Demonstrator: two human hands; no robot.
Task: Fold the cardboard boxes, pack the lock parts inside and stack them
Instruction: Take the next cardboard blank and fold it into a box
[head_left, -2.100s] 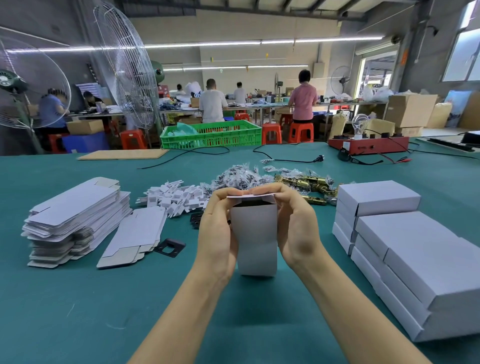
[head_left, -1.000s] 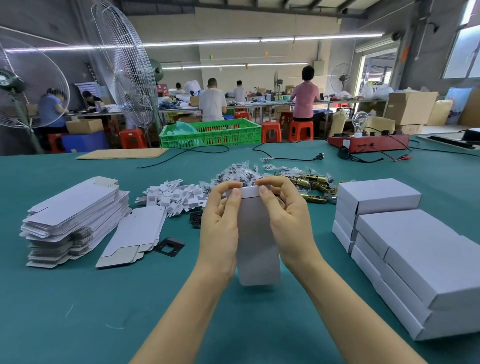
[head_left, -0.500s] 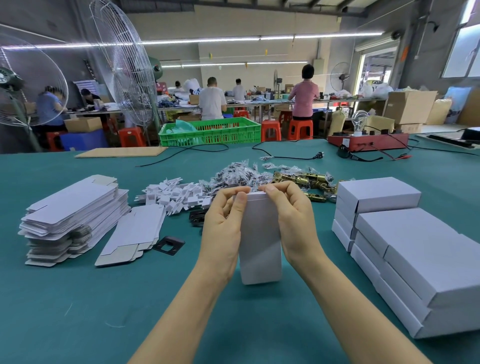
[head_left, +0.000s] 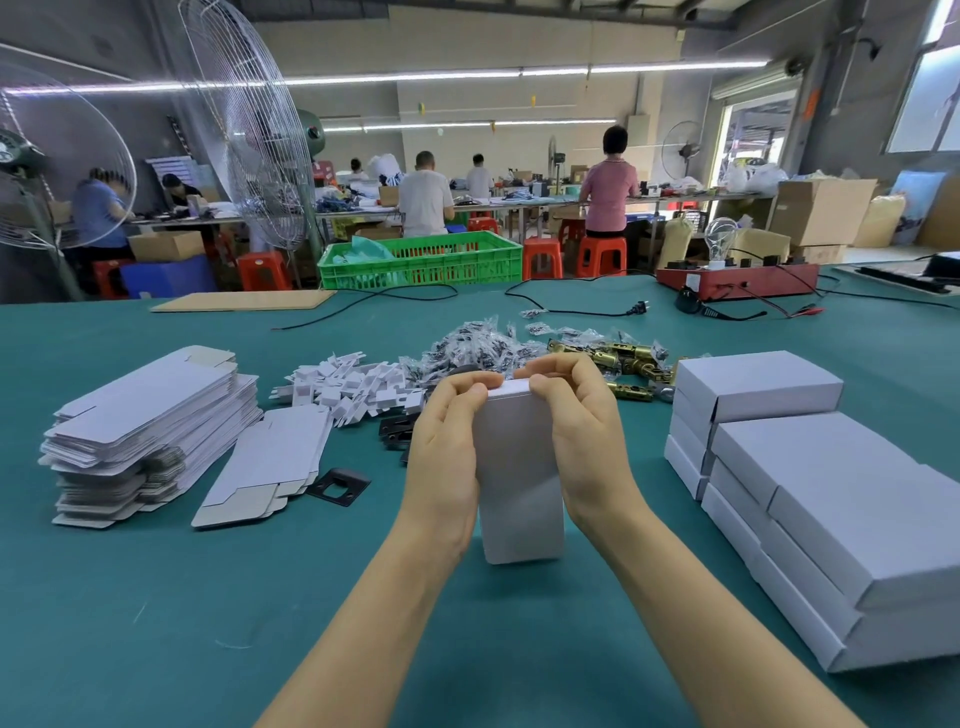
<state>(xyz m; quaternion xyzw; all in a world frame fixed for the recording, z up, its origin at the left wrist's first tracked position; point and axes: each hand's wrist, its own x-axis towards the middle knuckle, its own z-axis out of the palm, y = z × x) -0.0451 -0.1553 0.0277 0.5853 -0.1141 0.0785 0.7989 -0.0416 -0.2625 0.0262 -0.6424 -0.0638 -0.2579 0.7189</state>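
White card box (head_left: 519, 483) stood on end at table (head_left: 156, 623) centre, clamped between both hands. Left hand (head_left: 447, 457) gripped its left side, fingers curled over the top edge; right hand (head_left: 582, 431) gripped the right side, fingers likewise curled onto the closed top flap. Rested with its lower end on or just above the green surface; could not tell which. Just behind the hands, lay a heap of bagged parts (head_left: 478, 343), with white inserts (head_left: 348, 389) to its left and brass latches (head_left: 623, 358) to its right. Black plates (head_left: 395, 431) sat beside the left hand, and another black plate (head_left: 337, 486) lay nearer, touching a short pile of flat blanks (head_left: 270, 462). Farther left stood a tall stack of flats (head_left: 145, 431). To the right, folded boxes (head_left: 831, 499) were stacked in tiers. Along the far edge lay a cardboard sheet (head_left: 244, 300), a green crate (head_left: 421, 260), black cables (head_left: 571, 310) and a red device (head_left: 737, 280). Beyond, workers stood at benches.
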